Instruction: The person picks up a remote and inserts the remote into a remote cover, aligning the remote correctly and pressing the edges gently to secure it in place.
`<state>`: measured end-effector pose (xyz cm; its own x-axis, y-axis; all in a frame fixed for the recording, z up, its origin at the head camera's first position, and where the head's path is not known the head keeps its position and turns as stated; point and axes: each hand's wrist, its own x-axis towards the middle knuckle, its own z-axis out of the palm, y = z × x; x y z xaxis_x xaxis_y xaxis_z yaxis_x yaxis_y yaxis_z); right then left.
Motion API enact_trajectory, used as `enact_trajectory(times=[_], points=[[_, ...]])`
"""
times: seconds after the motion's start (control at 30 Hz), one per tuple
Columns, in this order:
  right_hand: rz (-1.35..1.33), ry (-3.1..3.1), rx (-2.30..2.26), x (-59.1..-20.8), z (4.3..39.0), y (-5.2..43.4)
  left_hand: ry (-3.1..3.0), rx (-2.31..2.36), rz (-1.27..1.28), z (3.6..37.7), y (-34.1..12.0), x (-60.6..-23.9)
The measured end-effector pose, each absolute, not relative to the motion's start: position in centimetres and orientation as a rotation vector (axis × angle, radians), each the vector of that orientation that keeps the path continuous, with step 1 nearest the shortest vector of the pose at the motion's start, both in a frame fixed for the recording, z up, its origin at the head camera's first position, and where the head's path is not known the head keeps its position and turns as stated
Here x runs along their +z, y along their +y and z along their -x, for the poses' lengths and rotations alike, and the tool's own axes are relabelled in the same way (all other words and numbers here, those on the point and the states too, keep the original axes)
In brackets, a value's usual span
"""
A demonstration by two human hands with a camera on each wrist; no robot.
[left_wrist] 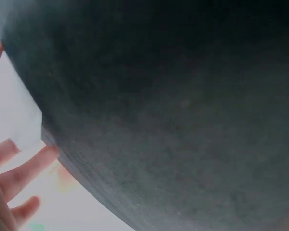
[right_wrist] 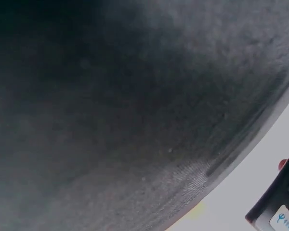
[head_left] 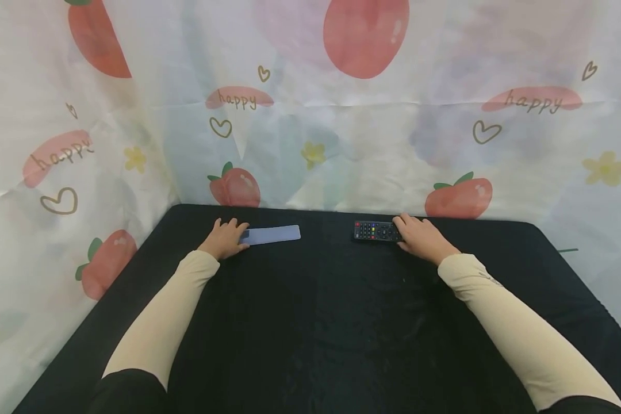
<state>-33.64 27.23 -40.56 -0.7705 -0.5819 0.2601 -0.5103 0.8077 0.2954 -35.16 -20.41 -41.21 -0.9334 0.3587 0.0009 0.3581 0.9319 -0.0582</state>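
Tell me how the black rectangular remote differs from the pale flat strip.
The black rectangular remote shows coloured buttons; the pale flat strip looks mostly plain. The right hand grips the remote's right end; the left hand grips the strip's left end. Both are long, narrow and partly covered.

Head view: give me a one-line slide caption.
At a black table, the left hand grips one end of a pale, slim object, the right hand a black remote.

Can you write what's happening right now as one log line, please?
left hand: grips pale strip, left end | right hand: grips black remote, right end | strip and remote: apart | surface: black table
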Motion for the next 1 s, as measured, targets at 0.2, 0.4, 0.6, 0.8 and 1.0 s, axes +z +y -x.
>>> enact_trajectory(times=[0.2, 0.4, 0.6, 0.8, 1.0], points=[[-0.814, -2.670, -0.212, -39.9, 32.8, 27.3, -3.100, -0.002, 0.591, 34.4, -20.9, -41.1], [-0.818, -2.676, -0.223, -39.5, 32.1, 27.1, -3.110, -0.032, 0.641, 33.3, -21.2, -40.8], [-0.841, -2.704, -0.210, -39.7, 31.9, 27.0, -3.114, -0.043, 0.728, 32.1, -20.7, -40.9], [-0.864, -2.696, -0.194, -40.0, 31.8, 27.1, -3.124, -0.033, 0.812, 31.2, -20.1, -40.4], [-0.887, -2.680, -0.190, -40.1, 31.5, 27.1, -3.062, 0.144, 0.945, 31.8, -20.0, -39.8]])
